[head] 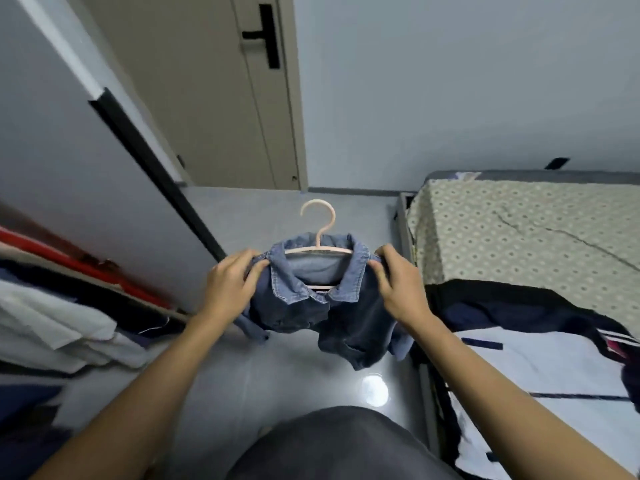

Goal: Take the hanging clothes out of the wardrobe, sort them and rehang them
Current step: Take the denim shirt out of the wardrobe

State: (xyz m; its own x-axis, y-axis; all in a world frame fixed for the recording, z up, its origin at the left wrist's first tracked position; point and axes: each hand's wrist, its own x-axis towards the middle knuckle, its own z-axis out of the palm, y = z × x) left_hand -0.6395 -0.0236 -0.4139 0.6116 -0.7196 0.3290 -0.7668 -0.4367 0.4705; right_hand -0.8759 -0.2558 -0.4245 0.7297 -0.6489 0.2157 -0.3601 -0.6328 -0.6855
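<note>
Wardrobe (pixel 114 209) at left is standing w/ its door open; inside, folded and hanging clothes (pixel 59 323) in white, navy and red are showing, blurred, so single items can't be told apart. At right the bed (pixel 519 230), w/ a dotted cover, is carrying a pile of dark navy and white garments (pixel 526 337) on its near part. Between wardrobe and bed, above the grey floor (pixel 277 375), a small denim shirt (pixel 332 317) is hanging on a pale pink hanger (pixel 320 233); hook is pointing up and away from the person, hanger bar is lying inside the collar. Left hand (pixel 230 285) is gripping the shirt's left shoulder, fingers curled round the fabric, thumb pressing near the collar edge. Right hand (pixel 398 282) is pinching the right shoulder just beside the collar, fingers bent over the cloth. Both hands are sitting at the shirt's two ends, approx level, w/ the collar and hanger between them; shirt body is drooping below the hands, clear of the floor. A closed door (pixel 221 98) w/ a black handle is standing behind.
</note>
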